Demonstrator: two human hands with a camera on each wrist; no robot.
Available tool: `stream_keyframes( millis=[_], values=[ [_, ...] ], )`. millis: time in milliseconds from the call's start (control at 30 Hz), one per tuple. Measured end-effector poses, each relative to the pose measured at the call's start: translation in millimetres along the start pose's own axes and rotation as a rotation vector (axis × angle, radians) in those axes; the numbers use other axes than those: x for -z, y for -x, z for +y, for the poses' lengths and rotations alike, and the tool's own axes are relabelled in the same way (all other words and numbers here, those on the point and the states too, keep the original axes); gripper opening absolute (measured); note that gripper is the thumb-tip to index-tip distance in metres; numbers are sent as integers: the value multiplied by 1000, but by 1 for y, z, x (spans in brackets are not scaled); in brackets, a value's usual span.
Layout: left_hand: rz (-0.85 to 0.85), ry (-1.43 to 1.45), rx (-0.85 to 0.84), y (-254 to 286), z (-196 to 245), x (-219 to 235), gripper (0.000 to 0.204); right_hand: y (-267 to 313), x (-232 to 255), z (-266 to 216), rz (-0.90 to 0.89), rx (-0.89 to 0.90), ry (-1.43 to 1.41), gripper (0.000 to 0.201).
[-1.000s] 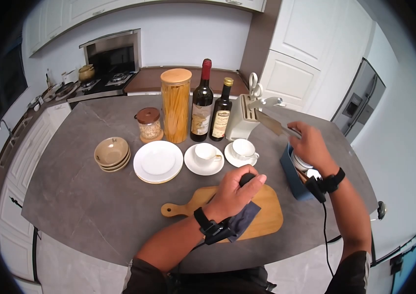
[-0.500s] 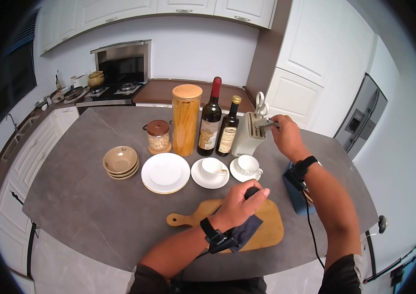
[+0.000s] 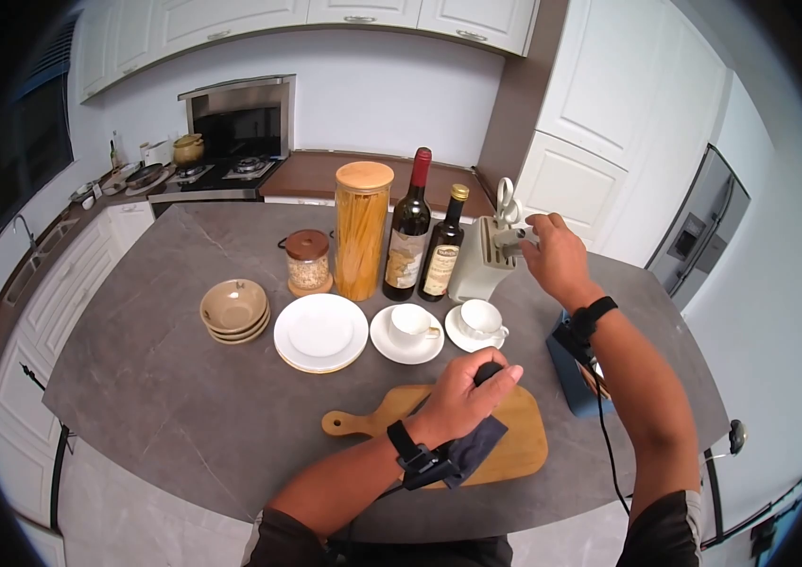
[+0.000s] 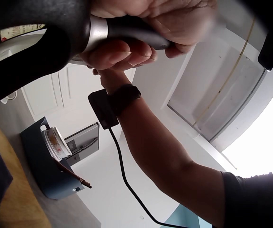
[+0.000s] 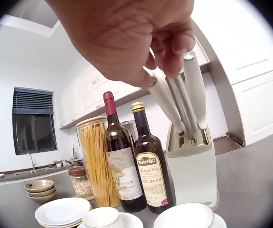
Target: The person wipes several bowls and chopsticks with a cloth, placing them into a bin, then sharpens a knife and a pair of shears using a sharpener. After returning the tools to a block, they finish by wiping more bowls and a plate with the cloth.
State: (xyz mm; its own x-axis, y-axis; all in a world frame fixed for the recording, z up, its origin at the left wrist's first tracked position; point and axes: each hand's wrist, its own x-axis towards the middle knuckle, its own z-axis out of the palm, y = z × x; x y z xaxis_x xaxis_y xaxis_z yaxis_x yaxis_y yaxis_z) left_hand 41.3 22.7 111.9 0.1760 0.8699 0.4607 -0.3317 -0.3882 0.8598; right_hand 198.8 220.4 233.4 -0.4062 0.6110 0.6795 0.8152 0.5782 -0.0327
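Note:
My left hand grips a black-handled tool upright over the wooden cutting board. In the left wrist view, the tool shows a silver collar and a curved black loop. A dark grey cloth lies on the board beneath that hand. At the light knife block, my right hand has loosely bent fingers. In the right wrist view, its fingertips are right at the end of a steel knife handle. Two white handles flank it. White-handled scissors stand in the block.
Two dark bottles and a spaghetti jar stand left of the block. Nearer are cups on saucers, white plates and stacked bowls. A blue bin with dishes sits below the right forearm; a cable hangs there.
My right hand has brought a knife to the block; its blade went from view into a slot. The fingers have since loosened on the handle. My left hand keeps its grip.

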Motion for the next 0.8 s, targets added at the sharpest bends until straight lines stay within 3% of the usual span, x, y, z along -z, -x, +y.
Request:
stream_keyframes(
  millis=[133,200,233,300,400,633,800],
  values=[
    [9,7,20,1,5,-1,23,-14,-3,-6,-54,59,105,31],
    [9,3,32,1,6,-2,22,-22,-6,-13,-242,76,286,34],
    [11,2,45,1,5,-2,22,-27,-11,-16,-238,76,284,34],
    [12,-2,36,0,3,-1,22,-39,-25,-24,-358,141,459,17],
    [16,-4,36,1,2,-1,22,-49,-36,-36,-434,205,572,17],
    [12,0,51,1,2,2,22,-67,-77,-27,-443,195,653,19],
    [6,29,8,2,1,0,21,-63,-44,-36,-453,225,667,19]
  ],
)
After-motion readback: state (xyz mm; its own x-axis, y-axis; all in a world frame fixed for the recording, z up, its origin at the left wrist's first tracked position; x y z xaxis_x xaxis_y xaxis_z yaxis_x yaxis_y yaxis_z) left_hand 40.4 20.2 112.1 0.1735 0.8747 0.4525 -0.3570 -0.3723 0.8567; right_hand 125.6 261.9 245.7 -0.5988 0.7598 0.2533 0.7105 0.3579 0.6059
